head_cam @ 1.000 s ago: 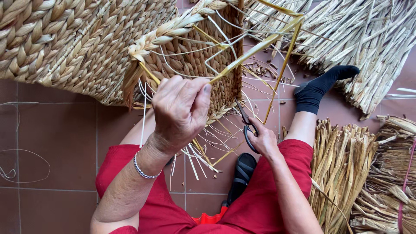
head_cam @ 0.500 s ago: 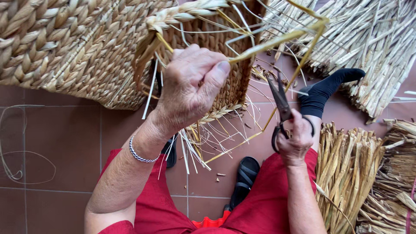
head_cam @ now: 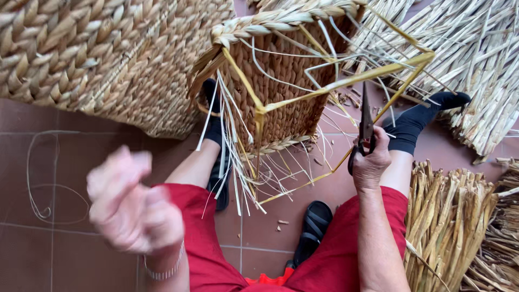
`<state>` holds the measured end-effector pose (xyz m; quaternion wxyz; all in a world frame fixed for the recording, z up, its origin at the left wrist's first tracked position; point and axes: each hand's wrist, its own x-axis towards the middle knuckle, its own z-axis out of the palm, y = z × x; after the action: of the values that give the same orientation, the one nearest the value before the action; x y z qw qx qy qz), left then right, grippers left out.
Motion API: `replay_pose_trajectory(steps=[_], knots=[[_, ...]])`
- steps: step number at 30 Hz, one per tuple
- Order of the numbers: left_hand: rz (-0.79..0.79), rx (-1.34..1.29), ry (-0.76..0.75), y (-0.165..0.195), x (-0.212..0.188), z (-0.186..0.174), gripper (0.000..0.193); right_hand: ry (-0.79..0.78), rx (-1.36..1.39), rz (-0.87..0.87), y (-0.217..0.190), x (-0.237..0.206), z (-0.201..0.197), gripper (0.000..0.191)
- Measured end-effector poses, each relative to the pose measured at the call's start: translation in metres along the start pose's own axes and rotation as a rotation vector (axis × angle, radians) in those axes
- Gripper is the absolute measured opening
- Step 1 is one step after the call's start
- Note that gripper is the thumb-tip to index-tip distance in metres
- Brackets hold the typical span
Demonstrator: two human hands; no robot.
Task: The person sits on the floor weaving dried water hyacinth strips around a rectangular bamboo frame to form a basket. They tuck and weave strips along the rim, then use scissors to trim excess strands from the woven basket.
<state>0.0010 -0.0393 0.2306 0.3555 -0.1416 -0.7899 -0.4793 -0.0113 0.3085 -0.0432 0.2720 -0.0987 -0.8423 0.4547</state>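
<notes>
While the right hand (head_cam: 370, 162) grips scissors (head_cam: 366, 121) upright beside the basket (head_cam: 281, 103), the blurred left hand (head_cam: 135, 208), seemingly empty, should steady loose strands before cutting.

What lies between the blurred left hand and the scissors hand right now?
In the head view, between the left hand and the right hand holding scissors hang the half-woven basket's loose pale strands, above red-clad thighs.

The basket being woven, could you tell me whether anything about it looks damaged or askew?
Nothing looks damaged. The basket is unfinished: loose pale strands hang from its yellow frame. The right hand holds scissors; the left hand is blurred.
</notes>
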Motion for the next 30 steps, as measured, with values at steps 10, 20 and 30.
replay_pose_trajectory(steps=[10,20,30], knots=[[-0.399,-0.119,-0.539,-0.099,-0.112,0.058,0.041,0.024,-0.101,-0.034,-0.013,0.017,0.009,0.049],[-0.149,-0.03,-0.446,-0.08,-0.022,0.113,0.015,-0.273,0.428,0.46,0.001,-0.022,-0.001,0.055],[-0.126,0.032,-0.583,-0.097,-0.065,0.126,0.014,-0.452,-0.224,0.423,0.004,-0.081,-0.022,0.058]])
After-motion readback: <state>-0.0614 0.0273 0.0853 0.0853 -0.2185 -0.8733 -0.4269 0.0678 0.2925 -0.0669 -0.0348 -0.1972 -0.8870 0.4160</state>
